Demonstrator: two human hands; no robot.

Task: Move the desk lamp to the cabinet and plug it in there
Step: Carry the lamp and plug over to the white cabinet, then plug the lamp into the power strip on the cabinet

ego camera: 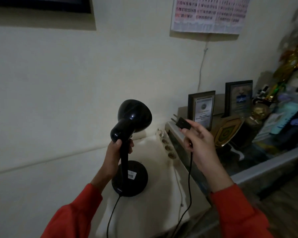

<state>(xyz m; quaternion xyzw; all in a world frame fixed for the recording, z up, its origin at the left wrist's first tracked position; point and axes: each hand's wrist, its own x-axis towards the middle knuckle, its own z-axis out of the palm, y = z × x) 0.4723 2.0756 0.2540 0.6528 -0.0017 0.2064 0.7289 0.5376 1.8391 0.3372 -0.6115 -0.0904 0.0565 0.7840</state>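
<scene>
Head view: left hand (116,150) has its grip closed round the black desk lamp (129,145) stem just under the shade, base below. Right hand (199,143) pinches the plug (183,124), prongs up-left, above the white power strip (167,145) beside the cabinet (244,167).

The desk lamp (130,146) looks like glossy black plastic or painted metal; its shade and round base catch small highlights, and a paper label sits on the base. The plug (182,124) is matt black plastic with two bare metal prongs, and its cord (189,182) is smooth and black. The sleeves (237,212) are red cloth. The wall (58,83) is matt cream paint. At the cabinet's (268,162) back edge, the picture frames (201,107) have dark frames with glossy fronts.
</scene>
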